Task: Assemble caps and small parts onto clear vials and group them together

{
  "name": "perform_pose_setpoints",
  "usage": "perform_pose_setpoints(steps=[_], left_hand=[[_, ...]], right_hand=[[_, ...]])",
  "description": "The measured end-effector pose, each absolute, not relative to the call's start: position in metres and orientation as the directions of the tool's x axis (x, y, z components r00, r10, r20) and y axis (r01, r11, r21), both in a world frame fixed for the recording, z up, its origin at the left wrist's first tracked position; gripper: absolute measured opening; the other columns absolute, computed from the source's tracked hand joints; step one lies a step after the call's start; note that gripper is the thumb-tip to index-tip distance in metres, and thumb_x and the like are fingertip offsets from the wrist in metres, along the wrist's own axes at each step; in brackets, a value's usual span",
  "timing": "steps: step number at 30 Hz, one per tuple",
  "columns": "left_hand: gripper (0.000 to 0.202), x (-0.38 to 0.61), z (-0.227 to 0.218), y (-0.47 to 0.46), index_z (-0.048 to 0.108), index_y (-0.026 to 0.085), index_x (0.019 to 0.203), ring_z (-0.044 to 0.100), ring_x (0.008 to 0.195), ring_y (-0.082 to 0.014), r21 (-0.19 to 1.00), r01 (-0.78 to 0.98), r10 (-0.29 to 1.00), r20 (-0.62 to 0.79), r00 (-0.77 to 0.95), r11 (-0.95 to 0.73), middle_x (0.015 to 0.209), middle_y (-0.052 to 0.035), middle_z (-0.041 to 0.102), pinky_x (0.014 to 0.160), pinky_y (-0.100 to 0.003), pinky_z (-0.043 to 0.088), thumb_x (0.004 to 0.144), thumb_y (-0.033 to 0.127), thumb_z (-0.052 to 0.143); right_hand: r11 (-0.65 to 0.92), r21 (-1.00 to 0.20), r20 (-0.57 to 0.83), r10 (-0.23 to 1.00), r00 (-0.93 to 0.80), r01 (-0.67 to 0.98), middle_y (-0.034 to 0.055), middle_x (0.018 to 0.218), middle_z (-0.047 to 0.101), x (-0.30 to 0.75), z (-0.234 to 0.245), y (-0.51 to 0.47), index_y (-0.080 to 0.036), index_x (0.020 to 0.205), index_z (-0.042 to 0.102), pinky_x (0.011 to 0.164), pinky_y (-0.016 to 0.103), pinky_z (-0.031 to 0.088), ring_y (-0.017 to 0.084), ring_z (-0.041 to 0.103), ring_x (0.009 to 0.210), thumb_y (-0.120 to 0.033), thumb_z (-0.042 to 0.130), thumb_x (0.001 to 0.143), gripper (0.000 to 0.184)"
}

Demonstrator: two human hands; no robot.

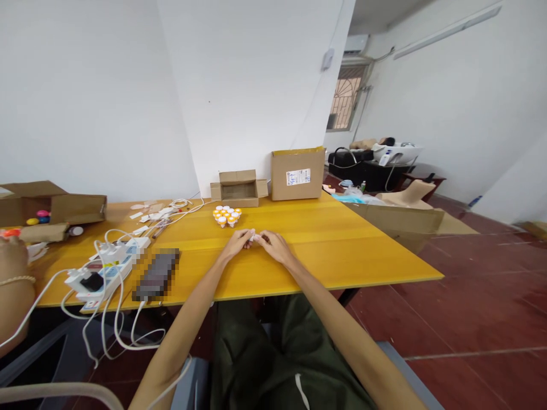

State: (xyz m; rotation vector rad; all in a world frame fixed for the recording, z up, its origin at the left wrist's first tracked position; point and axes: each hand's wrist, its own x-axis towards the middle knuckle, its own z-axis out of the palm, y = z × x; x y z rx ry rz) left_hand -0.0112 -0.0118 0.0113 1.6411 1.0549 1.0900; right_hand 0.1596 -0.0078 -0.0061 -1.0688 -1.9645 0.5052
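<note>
Both of my hands meet over the yellow wooden table [299, 267]. Between them is a small white piece [253, 234], too small to name. My left hand [237, 244] has its fingers closed round the piece's left side. From the right, the thumb and fingers of my right hand [273, 244] pinch it. Just beyond my left hand stands a tight cluster of small white round-topped pieces with orange-yellow bands [226, 216]. Behind the cluster sits a small open cardboard box [239, 196], its inside partly visible.
A taped carton [298, 179] stands against the wall. At left lie a white power strip [122, 265] with tangled cables, a blurred-out phone [157, 274], and a box of coloured balls [81, 209]. Another person's hand [12, 259] reaches in there. A large open carton [393, 222] sits beyond the table's right edge.
</note>
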Motion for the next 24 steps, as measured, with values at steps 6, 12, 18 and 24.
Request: perform_pose_setpoints(steps=[6, 12, 18, 24], left_hand=[[0.049, -0.0108, 0.0119, -0.0132, 0.059, 0.017, 0.064, 0.048, 0.048, -0.0099, 0.954, 0.163, 0.943, 0.203, 0.262, -0.25, 0.053, 0.0035, 0.053, 0.049, -0.023, 0.037, 0.078, 0.064, 0.062], [0.048, -0.0113, 0.0109, -0.0139, 0.058, 0.017, 0.064, 0.047, 0.048, -0.009, 0.955, 0.152, 0.94, 0.21, 0.268, -0.256, 0.053, 0.0035, 0.053, 0.049, -0.023, 0.036, 0.079, 0.062, 0.062], [0.049, -0.0102, 0.0122, -0.0144, 0.057, 0.017, 0.064, 0.046, 0.048, -0.0087, 0.953, 0.169, 0.944, 0.205, 0.258, -0.253, 0.053, 0.0046, 0.051, 0.048, -0.022, 0.035, 0.078, 0.063, 0.061], [0.047, -0.0108, 0.0129, -0.0153, 0.057, 0.017, 0.063, 0.047, 0.047, -0.0089, 0.95, 0.184, 0.945, 0.202, 0.259, -0.253, 0.05, 0.0046, 0.05, 0.047, -0.022, 0.036, 0.081, 0.061, 0.059]], right_hand=[[0.553, -0.702, 0.467, 0.833, -0.296, 0.449, -0.001, 0.079, 0.068, 0.1589, -0.0035, -0.0124, -0.025, 0.085, 0.058, 0.062, 0.027, 0.043, 0.017, 0.059, 0.066, -0.041, 0.064, 0.079, 0.018], [0.563, -0.659, 0.478, 0.826, -0.299, 0.498, 0.0025, 0.078, 0.068, 0.1586, -0.0021, -0.0127, -0.024, 0.075, 0.058, 0.066, 0.028, 0.042, 0.019, 0.061, 0.071, -0.042, 0.056, 0.087, 0.022], [0.547, -0.671, 0.48, 0.835, -0.27, 0.501, -0.0014, 0.079, 0.068, 0.1579, -0.0058, -0.0136, -0.025, 0.087, 0.059, 0.063, 0.027, 0.044, 0.017, 0.06, 0.066, -0.043, 0.066, 0.079, 0.02], [0.58, -0.594, 0.514, 0.807, -0.291, 0.558, 0.003, 0.083, 0.069, 0.1584, -0.0067, -0.0124, -0.024, 0.078, 0.062, 0.068, 0.028, 0.044, 0.019, 0.063, 0.075, -0.041, 0.056, 0.089, 0.02]])
